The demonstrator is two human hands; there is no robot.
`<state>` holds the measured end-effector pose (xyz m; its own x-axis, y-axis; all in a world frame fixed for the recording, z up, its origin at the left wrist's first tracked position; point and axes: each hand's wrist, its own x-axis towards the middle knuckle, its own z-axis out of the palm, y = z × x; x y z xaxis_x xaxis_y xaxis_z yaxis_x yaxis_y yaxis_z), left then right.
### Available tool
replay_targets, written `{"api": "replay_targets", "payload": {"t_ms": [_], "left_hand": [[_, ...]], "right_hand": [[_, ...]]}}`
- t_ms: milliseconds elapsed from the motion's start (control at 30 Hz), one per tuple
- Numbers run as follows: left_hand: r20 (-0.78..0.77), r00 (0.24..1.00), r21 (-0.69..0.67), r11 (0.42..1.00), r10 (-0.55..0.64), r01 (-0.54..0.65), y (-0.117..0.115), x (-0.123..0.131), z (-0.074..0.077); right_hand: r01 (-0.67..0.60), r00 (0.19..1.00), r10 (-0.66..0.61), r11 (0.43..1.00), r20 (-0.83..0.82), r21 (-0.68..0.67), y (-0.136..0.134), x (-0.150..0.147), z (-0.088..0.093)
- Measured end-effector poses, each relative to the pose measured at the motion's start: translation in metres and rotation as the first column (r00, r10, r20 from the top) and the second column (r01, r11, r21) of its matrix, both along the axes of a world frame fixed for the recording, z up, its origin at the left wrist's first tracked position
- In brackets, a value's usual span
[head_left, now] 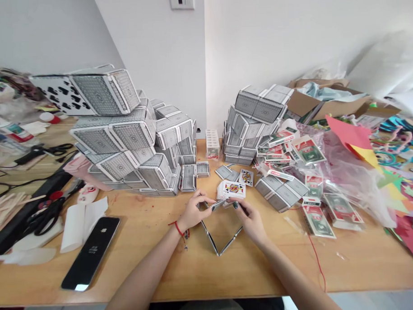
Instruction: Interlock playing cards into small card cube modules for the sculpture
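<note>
Thumb and fingertips of my L hand [196,212] were pinched nearly tog. on the far corner of a card frame [210,239]; from my remote seat I saw the R hand [252,220] gripping that corner too, thumb agst. fingers. Frame was diamond-shaped, on the worktop [146,274] btwn. my forearms, one corner pointing toward me. Just beyond sat a face-up card stack [233,189], w/ loose cards [247,177] beside it. Further back rose two card-block piles: L pile [129,137], the bigger, and R pile [250,109]. Phone [91,254] lay near the worktop's front edge, L; boxed decks [308,150] lay scattered R.
</note>
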<state>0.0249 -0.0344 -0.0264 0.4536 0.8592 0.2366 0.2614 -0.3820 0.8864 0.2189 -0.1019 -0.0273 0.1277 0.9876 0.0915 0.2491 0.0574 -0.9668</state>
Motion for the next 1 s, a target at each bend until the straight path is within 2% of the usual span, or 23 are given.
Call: {"api": "replay_targets", "payload": {"t_ms": [133, 233, 367, 567, 767, 1000], "left_hand": [[0.093, 0.994, 0.047, 0.997, 0.060, -0.065, 0.002, -0.006, 0.001], [0.127, 0.988, 0.144, 0.984, 0.086, -0.104, 0.001, -0.009, 0.005], [0.124, 0.987, 0.280, 0.950, 0.106, -0.137, -0.005, -0.008, 0.014], [0.110, 0.989, 0.382, 0.914, 0.101, -0.136, -0.012, -0.005, 0.017], [0.094, 0.986, 0.427, 0.890, 0.134, -0.162, -0.015, -0.005, 0.018], [0.113, 0.987, 0.451, 0.878, 0.118, -0.157, -0.017, -0.003, 0.022]], "right_hand": [[0.103, 0.995, -0.103, 0.994, -0.007, 0.038, 0.009, 0.001, 0.012], [0.125, 0.992, -0.124, 0.990, -0.013, 0.071, 0.014, -0.001, 0.022], [0.091, 0.996, -0.089, 0.981, -0.022, 0.170, 0.019, -0.003, 0.034], [0.009, 1.000, -0.014, 0.944, 0.014, 0.329, 0.023, -0.002, 0.045], [-0.073, 0.997, 0.064, 0.932, 0.037, 0.356, 0.023, -0.003, 0.045], [-0.099, 0.995, 0.090, 0.929, 0.041, 0.358, 0.024, 0.000, 0.047]]}}
